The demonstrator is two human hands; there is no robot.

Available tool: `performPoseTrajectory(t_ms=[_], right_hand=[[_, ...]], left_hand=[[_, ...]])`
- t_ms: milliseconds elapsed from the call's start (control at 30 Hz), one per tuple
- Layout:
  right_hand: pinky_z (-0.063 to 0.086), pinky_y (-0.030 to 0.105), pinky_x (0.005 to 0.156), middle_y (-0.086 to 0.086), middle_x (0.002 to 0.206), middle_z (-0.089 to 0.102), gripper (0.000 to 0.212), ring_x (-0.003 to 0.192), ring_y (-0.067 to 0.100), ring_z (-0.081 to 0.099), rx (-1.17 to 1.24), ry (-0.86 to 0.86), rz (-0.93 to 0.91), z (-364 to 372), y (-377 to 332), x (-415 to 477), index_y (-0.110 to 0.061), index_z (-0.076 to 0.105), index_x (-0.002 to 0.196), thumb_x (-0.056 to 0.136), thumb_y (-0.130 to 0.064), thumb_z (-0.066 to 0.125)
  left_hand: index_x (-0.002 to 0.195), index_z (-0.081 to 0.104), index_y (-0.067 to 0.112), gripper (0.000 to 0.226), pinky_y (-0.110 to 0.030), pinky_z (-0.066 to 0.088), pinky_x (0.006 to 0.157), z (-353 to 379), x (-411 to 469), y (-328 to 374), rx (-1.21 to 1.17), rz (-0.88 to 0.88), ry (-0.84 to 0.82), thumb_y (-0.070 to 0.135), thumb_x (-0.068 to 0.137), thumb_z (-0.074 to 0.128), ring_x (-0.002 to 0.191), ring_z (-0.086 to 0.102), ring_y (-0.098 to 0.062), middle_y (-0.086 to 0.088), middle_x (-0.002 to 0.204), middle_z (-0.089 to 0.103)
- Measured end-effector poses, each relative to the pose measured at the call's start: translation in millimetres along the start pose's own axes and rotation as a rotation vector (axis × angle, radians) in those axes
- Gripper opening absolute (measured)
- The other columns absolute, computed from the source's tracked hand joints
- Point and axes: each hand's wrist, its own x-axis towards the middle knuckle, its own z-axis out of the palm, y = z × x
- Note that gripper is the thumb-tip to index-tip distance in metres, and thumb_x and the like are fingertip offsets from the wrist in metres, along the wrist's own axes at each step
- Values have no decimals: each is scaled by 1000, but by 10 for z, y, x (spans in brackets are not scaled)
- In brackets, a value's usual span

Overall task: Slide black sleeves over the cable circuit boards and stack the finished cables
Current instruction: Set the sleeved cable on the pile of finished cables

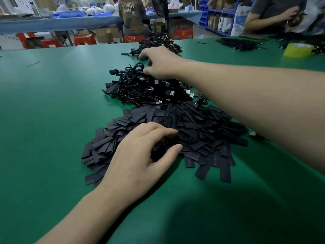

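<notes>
A wide heap of flat black sleeves [202, 131] lies on the green table [45, 106] in front of me. My left hand [140, 155] rests on the heap's near left side, fingers curled into the sleeves; whether it pinches one is hidden. Behind the sleeves sits a stack of black cables with sleeved ends and USB plugs [140, 88]. My right hand [160, 62] reaches over that stack, fingertips bent down on its top cable. Further back is a pile of cables with bare circuit boards [158, 42].
A roll of yellow tape [298, 50] and more black cable bundles [237, 43] sit at the far right, where another person stands. Past the table's far edge are red stools [84, 40], a seated person and a blue bench.
</notes>
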Motion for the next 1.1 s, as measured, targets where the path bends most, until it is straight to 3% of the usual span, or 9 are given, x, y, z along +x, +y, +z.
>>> performPoseTrajectory(t_ms=[167, 267, 500, 633, 733, 900, 1000, 1100], right_hand=[[52, 39, 100, 8, 121, 69, 29, 108, 22, 65, -44, 19, 125, -400, 474, -587, -12, 67, 125, 98, -23, 66], [54, 39, 95, 8, 113, 71, 21, 100, 21, 66, -77, 66, 208, -481, 740, -1093, -13, 72, 116, 97, -21, 66], [42, 47, 105, 13, 126, 58, 30, 123, 33, 51, -234, 305, 518, -413, 1101, -2098, -16, 66, 125, 96, -22, 66], [41, 48, 108, 13, 132, 58, 42, 125, 32, 52, -272, 167, 531, -388, 972, -2166, -12, 57, 134, 96, -28, 65], [31, 49, 119, 14, 144, 50, 47, 137, 32, 43, -282, 107, 499, -340, 825, -2218, -11, 55, 137, 97, -33, 63], [31, 43, 117, 9, 145, 48, 44, 137, 27, 42, -204, 87, 384, -96, 627, -2339, -13, 57, 136, 101, -39, 56], [26, 41, 121, 7, 147, 47, 46, 139, 26, 40, -113, 43, 414, 5, 663, -2333, -14, 52, 140, 105, -42, 47], [18, 43, 124, 8, 140, 50, 46, 137, 27, 41, -143, -24, 419, 79, 728, -2326, -12, 50, 139, 107, -43, 38]], left_hand=[[119, 72, 31, 34, -34, 51, 94, 6, -4, 19, 30, 29, -30, 50, 93, 59, 108, 60, -3, 21, 111, 63], [118, 71, 31, 35, -35, 51, 94, 5, -9, 30, 54, 44, -43, 52, 94, 57, 108, 60, -4, 21, 111, 63], [115, 73, 27, 30, -41, 51, 92, 53, 9, 126, 151, 116, -26, 46, 96, 58, 106, 62, -10, 16, 111, 64], [112, 74, 22, 29, -40, 49, 88, 69, 21, 203, 279, 214, -41, 41, 98, 58, 101, 62, -15, 9, 108, 66], [110, 74, 22, 29, -39, 49, 85, 59, 120, 257, 352, 267, -89, 42, 99, 56, 100, 61, -16, 9, 109, 66], [114, 73, 22, 26, -40, 52, 90, 144, 649, 458, 293, 165, -131, 36, 99, 57, 100, 60, -12, 8, 109, 66], [119, 73, 22, 25, -31, 51, 89, 362, 1069, 642, 191, 73, -148, 31, 98, 62, 94, 62, -10, 5, 106, 69], [129, 69, 20, 32, -12, 46, 91, 673, 1430, 834, 64, 12, -200, 27, 98, 63, 102, 64, -6, 3, 118, 73]])
